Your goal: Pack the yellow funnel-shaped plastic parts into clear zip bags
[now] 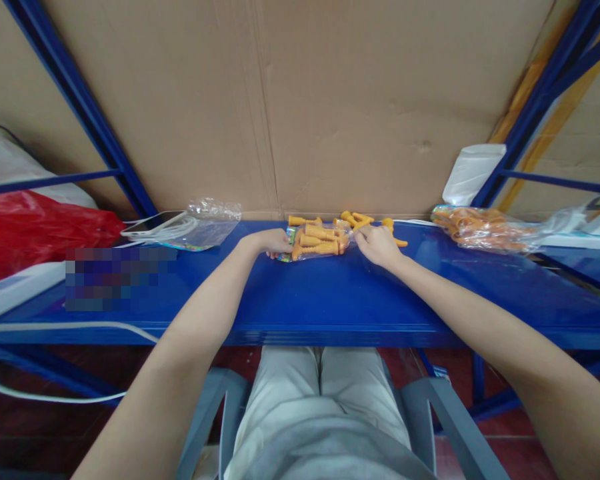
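A clear plastic bag (323, 241) with several orange plastic pieces in it lies on the blue table between my hands. The pieces are slim, with flared ends; their exact kind is unclear. My left hand (276, 243) is closed on the bag's left end, by a colourful printed strip (291, 237). At the bag's right end, my right hand (379, 245) has its fingers closed on the plastic, though the fingertips are partly hidden. Loose orange pieces (356, 218) lie just behind the bag and around my right hand.
Flat clear bags (215, 223) lie at the back left beside white cords. A large bag of orange pieces (483, 229) sits at the right, near a white power strip (580, 239). Blue metal posts (87, 107) and a cardboard wall (330, 107) bound the table (300, 293).
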Motion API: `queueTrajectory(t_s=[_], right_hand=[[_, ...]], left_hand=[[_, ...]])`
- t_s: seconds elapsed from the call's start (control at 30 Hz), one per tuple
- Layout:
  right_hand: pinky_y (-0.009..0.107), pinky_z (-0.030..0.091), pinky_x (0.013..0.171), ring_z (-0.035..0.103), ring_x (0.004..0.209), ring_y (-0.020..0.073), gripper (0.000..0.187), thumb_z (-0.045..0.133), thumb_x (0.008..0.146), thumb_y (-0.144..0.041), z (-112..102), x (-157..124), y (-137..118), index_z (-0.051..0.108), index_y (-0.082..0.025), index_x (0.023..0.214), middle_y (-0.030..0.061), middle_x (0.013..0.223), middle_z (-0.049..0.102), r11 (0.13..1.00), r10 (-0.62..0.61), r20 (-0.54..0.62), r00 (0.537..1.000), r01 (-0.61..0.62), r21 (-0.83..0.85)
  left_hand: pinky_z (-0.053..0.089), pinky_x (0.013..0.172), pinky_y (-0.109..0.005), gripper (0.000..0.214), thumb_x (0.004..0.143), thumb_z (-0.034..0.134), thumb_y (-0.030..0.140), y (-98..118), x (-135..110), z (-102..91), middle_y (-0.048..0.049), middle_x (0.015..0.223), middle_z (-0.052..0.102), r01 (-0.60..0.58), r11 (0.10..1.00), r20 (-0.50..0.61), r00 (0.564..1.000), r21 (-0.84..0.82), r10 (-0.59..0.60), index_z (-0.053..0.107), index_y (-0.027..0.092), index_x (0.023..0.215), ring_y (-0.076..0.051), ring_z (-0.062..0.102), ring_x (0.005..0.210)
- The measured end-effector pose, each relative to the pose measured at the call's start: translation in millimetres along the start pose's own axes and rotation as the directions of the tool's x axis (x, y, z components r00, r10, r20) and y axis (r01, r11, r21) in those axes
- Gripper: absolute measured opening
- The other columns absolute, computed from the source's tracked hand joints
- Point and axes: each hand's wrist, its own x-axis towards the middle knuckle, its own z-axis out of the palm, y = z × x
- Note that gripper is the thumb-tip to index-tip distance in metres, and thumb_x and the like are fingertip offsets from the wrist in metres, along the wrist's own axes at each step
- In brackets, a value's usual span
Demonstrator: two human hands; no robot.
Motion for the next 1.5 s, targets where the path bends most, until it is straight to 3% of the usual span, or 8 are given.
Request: queueTrajectory(t_s=[0.2, 0.43, 0.53, 0.63, 0.77, 1.0, 1.27, 1.5], right_hand=[[0.032, 0.044, 0.083, 0.066, 0.101, 0.0255, 0.046, 0.027, 0.092, -0.019, 0.8, 3.7, 6.9, 0.072, -0.012, 0.096, 0.0140, 0.107, 0.072, 0.959, 0.237, -0.092, 0.967, -0.217, 0.181], [0.037, 0.046, 0.085, 0.066, 0.096, 0.0246, 0.028, 0.053, 0.085, -0.033, 11.5, 6.1, 13.9, 0.073, -0.018, 0.098, 0.0086, 0.105, 0.073, 0.961, 0.112, -0.133, 0.985, -0.073, 0.265], [0.042, 0.046, 0.084, 0.065, 0.097, 0.0266, 0.027, 0.060, 0.081, -0.039, 15.4, 6.7, 16.4, 0.072, -0.020, 0.097, 0.0086, 0.106, 0.072, 0.975, 0.011, -0.089, 0.996, 0.009, 0.221], [0.039, 0.045, 0.080, 0.064, 0.097, 0.0262, 0.021, 0.059, 0.082, -0.034, 15.1, 7.3, 17.4, 0.071, -0.019, 0.091, 0.0089, 0.103, 0.072, 0.982, -0.018, -0.037, 0.999, 0.024, 0.186], [0.034, 0.043, 0.077, 0.066, 0.093, 0.0249, 0.024, 0.047, 0.085, -0.022, 8.6, 8.3, 16.6, 0.068, -0.017, 0.076, 0.0109, 0.095, 0.073, 0.990, 0.094, -0.067, 0.993, -0.086, 0.114], [0.030, 0.041, 0.067, 0.067, 0.086, 0.0248, 0.027, 0.044, 0.084, -0.024, -2.8, 6.8, 14.5, 0.068, -0.016, 0.077, 0.0127, 0.087, 0.073, 0.941, 0.325, -0.063, 0.944, -0.316, 0.120], [0.039, 0.047, 0.081, 0.065, 0.101, 0.0277, 0.024, 0.060, 0.081, -0.041, 5.2, 9.6, 23.9, 0.070, -0.020, 0.089, 0.0086, 0.108, 0.071, 0.956, 0.250, -0.025, 0.968, -0.243, 0.166], [0.043, 0.046, 0.088, 0.064, 0.105, 0.0278, 0.021, 0.051, 0.082, -0.022, 9.5, 13.6, 20.8, 0.072, -0.020, 0.084, 0.0072, 0.100, 0.072, 0.936, 0.328, 0.049, 0.943, -0.331, 0.122]], left_hand=[[0.044, 0.051, -0.021, 0.022, 0.075, 0.054, 0.021, 2.0, -1.9, 0.1, -0.0015, 0.052, 0.055, 0.003, 1.000, 0.006, 1.000, -0.014, -0.003, 0.054, 0.015, 0.054, -0.012, 0.054, 0.050], [0.042, 0.049, -0.019, 0.019, 0.072, 0.055, 0.020, 1.3, 0.5, 1.3, -0.0015, 0.053, 0.056, 0.006, 1.000, 0.006, 1.000, -0.022, -0.005, 0.055, 0.015, 0.054, -0.011, 0.054, 0.049], [0.043, 0.049, -0.019, 0.020, 0.072, 0.055, 0.021, 1.5, 0.6, 1.7, -0.0020, 0.052, 0.056, 0.004, 1.000, 0.000, 1.000, -0.010, -0.004, 0.055, 0.015, 0.053, -0.012, 0.054, 0.049], [0.044, 0.050, -0.020, 0.021, 0.072, 0.055, 0.023, 1.7, 0.3, 1.6, -0.0022, 0.052, 0.056, 0.003, 1.000, -0.004, 1.000, -0.003, -0.003, 0.055, 0.015, 0.053, -0.012, 0.054, 0.049], [0.046, 0.054, -0.020, 0.021, 0.071, 0.055, 0.024, 1.3, 1.6, 1.8, -0.0024, 0.052, 0.057, 0.002, 1.000, -0.004, 1.000, 0.008, -0.002, 0.055, 0.015, 0.052, -0.012, 0.055, 0.051], [0.048, 0.055, -0.021, 0.019, 0.070, 0.055, 0.027, 1.0, 4.3, 2.0, -0.0043, 0.058, 0.061, 0.005, 0.998, 0.010, 1.000, 0.059, -0.005, 0.057, 0.016, 0.055, -0.014, 0.059, 0.055], [0.046, 0.051, -0.019, 0.017, 0.069, 0.054, 0.024, 0.3, 3.0, 2.6, -0.0041, 0.058, 0.061, -0.016, 1.000, 0.006, 1.000, 0.011, 0.016, 0.057, 0.015, 0.056, -0.012, 0.056, 0.052], [0.048, 0.055, -0.022, 0.018, 0.069, 0.056, 0.023, 2.4, 2.2, 2.9, -0.0039, 0.055, 0.060, 0.006, 1.000, 0.003, 1.000, 0.005, -0.006, 0.056, 0.015, 0.053, -0.014, 0.056, 0.052]])
